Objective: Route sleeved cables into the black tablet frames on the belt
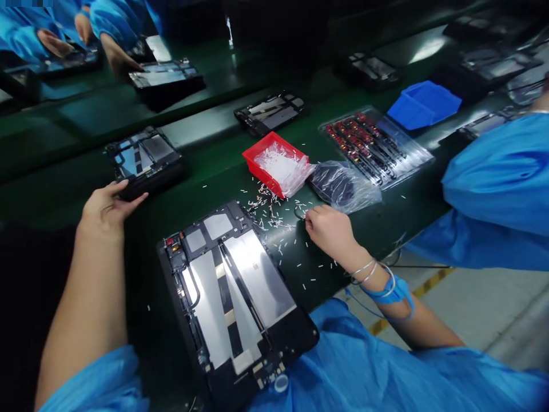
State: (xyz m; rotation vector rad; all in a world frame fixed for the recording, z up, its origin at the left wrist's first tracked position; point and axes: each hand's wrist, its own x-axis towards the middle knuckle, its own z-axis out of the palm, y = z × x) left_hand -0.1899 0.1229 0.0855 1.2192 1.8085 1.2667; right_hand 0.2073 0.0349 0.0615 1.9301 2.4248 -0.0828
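My left hand [107, 209] is at the near edge of an opened tablet [143, 157] on the left, its fingers and thumb around the dark corner. My right hand [330, 232] is closed in a pinch over the bench, beside scattered small white strips [274, 214]. A short, thin, dark, curved piece [298, 213] shows at its fingertips; its kind is too small to make out. Between my forearms a larger opened tablet [240, 286] lies tilted near my lap, its silver battery plates and dark flex cables bare. Neither hand touches it.
A red bin [277, 163] holds a bag of white strips, beside a clear plastic bag [343, 186]. Further right are a clear tray [373, 149] of red-and-black parts and a blue bin [424, 106]. Another opened tablet [272, 111] lies behind. Co-workers' blue sleeves [497, 177] flank the bench.
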